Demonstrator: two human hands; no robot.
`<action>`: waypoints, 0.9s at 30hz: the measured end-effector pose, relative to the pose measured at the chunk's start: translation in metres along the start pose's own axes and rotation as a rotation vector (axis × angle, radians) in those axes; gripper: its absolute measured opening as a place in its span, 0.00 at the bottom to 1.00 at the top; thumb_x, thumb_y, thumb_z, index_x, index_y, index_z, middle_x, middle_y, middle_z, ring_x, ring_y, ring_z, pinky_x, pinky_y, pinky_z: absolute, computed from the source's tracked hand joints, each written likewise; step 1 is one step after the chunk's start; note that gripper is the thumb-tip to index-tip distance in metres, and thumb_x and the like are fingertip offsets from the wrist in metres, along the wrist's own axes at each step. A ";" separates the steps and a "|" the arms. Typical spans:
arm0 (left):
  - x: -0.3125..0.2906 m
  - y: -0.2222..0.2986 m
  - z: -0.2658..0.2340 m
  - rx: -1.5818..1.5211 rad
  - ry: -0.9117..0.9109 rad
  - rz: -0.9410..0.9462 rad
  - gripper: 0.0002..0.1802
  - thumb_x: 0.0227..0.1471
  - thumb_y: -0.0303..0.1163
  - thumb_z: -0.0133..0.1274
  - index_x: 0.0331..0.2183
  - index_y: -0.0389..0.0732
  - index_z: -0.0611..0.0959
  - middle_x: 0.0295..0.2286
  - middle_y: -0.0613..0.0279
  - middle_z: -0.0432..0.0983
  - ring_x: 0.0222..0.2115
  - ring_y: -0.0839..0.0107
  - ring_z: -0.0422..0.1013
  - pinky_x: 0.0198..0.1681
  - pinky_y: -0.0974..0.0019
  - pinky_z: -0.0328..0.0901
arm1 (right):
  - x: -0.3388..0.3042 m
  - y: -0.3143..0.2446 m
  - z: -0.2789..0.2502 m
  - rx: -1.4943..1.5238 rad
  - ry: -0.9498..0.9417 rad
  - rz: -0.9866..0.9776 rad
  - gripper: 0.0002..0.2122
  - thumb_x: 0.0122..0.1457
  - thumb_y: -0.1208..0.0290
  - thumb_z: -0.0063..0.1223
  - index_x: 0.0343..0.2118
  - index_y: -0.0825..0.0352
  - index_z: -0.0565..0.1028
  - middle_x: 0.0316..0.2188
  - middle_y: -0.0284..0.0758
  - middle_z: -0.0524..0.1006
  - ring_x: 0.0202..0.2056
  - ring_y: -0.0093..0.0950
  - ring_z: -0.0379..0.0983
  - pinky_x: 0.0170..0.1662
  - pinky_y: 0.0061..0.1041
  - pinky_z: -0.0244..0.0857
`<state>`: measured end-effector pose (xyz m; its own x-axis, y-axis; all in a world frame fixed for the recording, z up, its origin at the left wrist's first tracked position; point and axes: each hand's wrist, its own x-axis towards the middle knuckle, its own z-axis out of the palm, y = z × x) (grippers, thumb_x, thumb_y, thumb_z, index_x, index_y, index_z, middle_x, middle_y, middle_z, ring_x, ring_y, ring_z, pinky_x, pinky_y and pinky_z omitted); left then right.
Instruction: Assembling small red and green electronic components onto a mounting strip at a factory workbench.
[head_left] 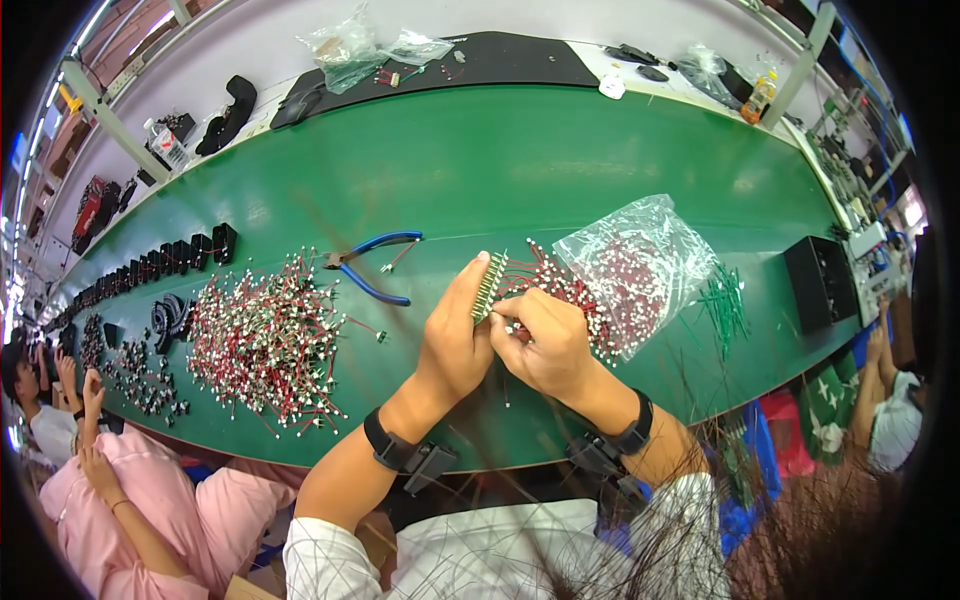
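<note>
My left hand [455, 345] holds a narrow strip of small circuit boards [489, 284] upright between thumb and fingers. Close against the strip's lower end, my right hand [552, 345] has its fingers pinched together; what lies in the pinch is too small to make out. Red wires run from the strip's right side toward a pile of red wires with white connectors [600, 295]. Partly over that pile lies a clear plastic bag [650, 260]. Blue-handled cutters [372, 268] rest left of my hands, jaws toward a large heap of wired connectors [265, 345].
Green wires [725, 308] and a black bin [820, 282] are at the right of the green work surface [440, 150]. Black parts [150, 265] line the left, with small loose pieces [145, 380] nearer. A person in pink [160, 490] sits close at my left.
</note>
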<state>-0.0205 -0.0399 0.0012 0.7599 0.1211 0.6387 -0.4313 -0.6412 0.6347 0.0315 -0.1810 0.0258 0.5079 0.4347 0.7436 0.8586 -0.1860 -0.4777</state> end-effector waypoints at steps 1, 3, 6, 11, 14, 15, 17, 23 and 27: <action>0.000 0.000 0.000 -0.028 -0.006 -0.019 0.31 0.49 0.15 0.51 0.57 0.27 0.68 0.52 0.35 0.70 0.51 0.42 0.71 0.54 0.55 0.68 | 0.000 0.001 0.001 -0.006 0.012 -0.020 0.06 0.46 0.80 0.62 0.27 0.68 0.75 0.20 0.35 0.74 0.20 0.33 0.73 0.22 0.29 0.67; 0.000 0.000 0.001 -0.035 -0.007 -0.012 0.31 0.49 0.15 0.51 0.57 0.27 0.69 0.52 0.35 0.70 0.51 0.43 0.71 0.53 0.56 0.68 | 0.000 0.002 0.002 -0.013 0.026 -0.039 0.07 0.46 0.80 0.62 0.27 0.68 0.75 0.20 0.36 0.73 0.20 0.33 0.73 0.22 0.30 0.67; -0.001 0.001 0.002 -0.046 -0.009 -0.005 0.31 0.50 0.15 0.51 0.57 0.27 0.69 0.53 0.35 0.70 0.51 0.44 0.71 0.53 0.57 0.69 | -0.002 0.004 0.002 -0.011 0.022 -0.014 0.07 0.46 0.81 0.61 0.28 0.68 0.74 0.20 0.36 0.73 0.20 0.33 0.73 0.22 0.30 0.68; 0.000 0.003 0.001 -0.069 -0.012 -0.010 0.30 0.50 0.14 0.50 0.57 0.27 0.69 0.53 0.35 0.70 0.52 0.44 0.71 0.53 0.57 0.69 | -0.005 0.004 0.006 0.022 0.080 -0.027 0.07 0.47 0.83 0.62 0.28 0.69 0.75 0.20 0.36 0.73 0.17 0.31 0.70 0.19 0.28 0.64; 0.000 0.004 0.001 -0.062 -0.004 0.008 0.30 0.50 0.13 0.49 0.57 0.26 0.69 0.53 0.35 0.70 0.52 0.44 0.71 0.54 0.57 0.69 | -0.004 0.004 0.005 0.005 0.088 -0.062 0.07 0.48 0.83 0.62 0.28 0.69 0.75 0.20 0.36 0.73 0.17 0.31 0.70 0.19 0.28 0.63; -0.001 0.004 0.002 -0.068 -0.013 -0.003 0.30 0.50 0.13 0.49 0.57 0.26 0.69 0.54 0.35 0.69 0.53 0.44 0.70 0.54 0.57 0.68 | -0.004 0.005 0.005 0.004 0.089 -0.060 0.07 0.48 0.83 0.62 0.28 0.69 0.75 0.20 0.36 0.73 0.17 0.31 0.70 0.19 0.28 0.63; -0.001 0.003 0.001 -0.074 -0.023 -0.014 0.30 0.50 0.13 0.49 0.56 0.26 0.69 0.54 0.35 0.69 0.53 0.43 0.70 0.55 0.56 0.68 | -0.004 0.005 0.004 0.034 0.074 -0.042 0.06 0.50 0.84 0.61 0.29 0.70 0.75 0.20 0.37 0.73 0.17 0.32 0.71 0.19 0.28 0.64; 0.001 0.001 0.001 -0.030 -0.037 0.029 0.30 0.49 0.13 0.48 0.56 0.26 0.69 0.54 0.34 0.69 0.54 0.42 0.69 0.57 0.55 0.66 | -0.005 0.004 0.004 0.027 0.049 0.028 0.05 0.52 0.80 0.61 0.28 0.69 0.74 0.21 0.38 0.74 0.20 0.35 0.73 0.22 0.31 0.68; -0.001 0.001 0.001 -0.014 -0.006 0.004 0.32 0.49 0.11 0.47 0.58 0.31 0.70 0.51 0.42 0.74 0.48 0.52 0.75 0.49 0.61 0.70 | -0.003 0.003 0.003 0.038 0.051 0.027 0.05 0.52 0.80 0.61 0.28 0.68 0.74 0.22 0.37 0.74 0.21 0.35 0.74 0.22 0.31 0.68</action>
<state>-0.0210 -0.0417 0.0008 0.7608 0.1142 0.6389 -0.4411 -0.6311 0.6381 0.0322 -0.1804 0.0205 0.5349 0.3843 0.7524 0.8416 -0.1636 -0.5147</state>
